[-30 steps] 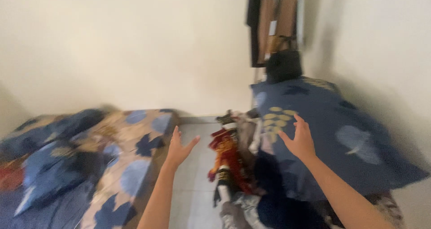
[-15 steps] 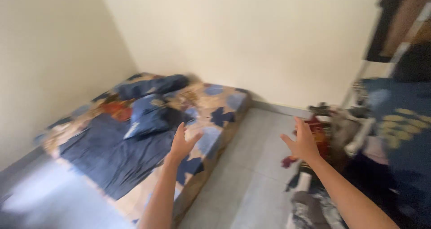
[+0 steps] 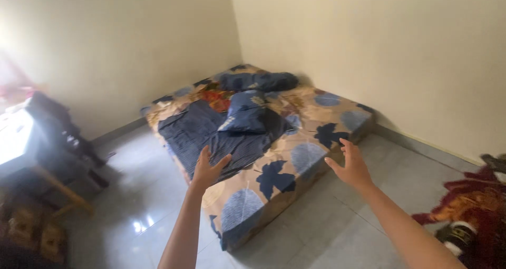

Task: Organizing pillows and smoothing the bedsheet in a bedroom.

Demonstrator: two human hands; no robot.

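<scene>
My left hand [image 3: 207, 169] is stretched out in front of me with fingers spread and nothing in it, over the near edge of a low mattress [image 3: 295, 158] that lies on the floor in the room's corner. My right hand [image 3: 352, 166] is also open and empty, raised beside the mattress's right side. The mattress has a tan cover printed with blue leaves. On it lie a dark blue blanket [image 3: 205, 132], a blue pillow [image 3: 246, 113] and a second blue pillow [image 3: 258, 80] by the wall.
A wooden table [image 3: 52, 158] with dark clothes draped on it stands at the left. A red and dark heap of cloth [image 3: 469, 211] lies on the grey tiled floor [image 3: 327, 227] at the right. Cream walls meet behind the mattress.
The view has swung left, from the cluttered right side of the room to the mattress, which now lies straight ahead. Both hands stay raised and open.
</scene>
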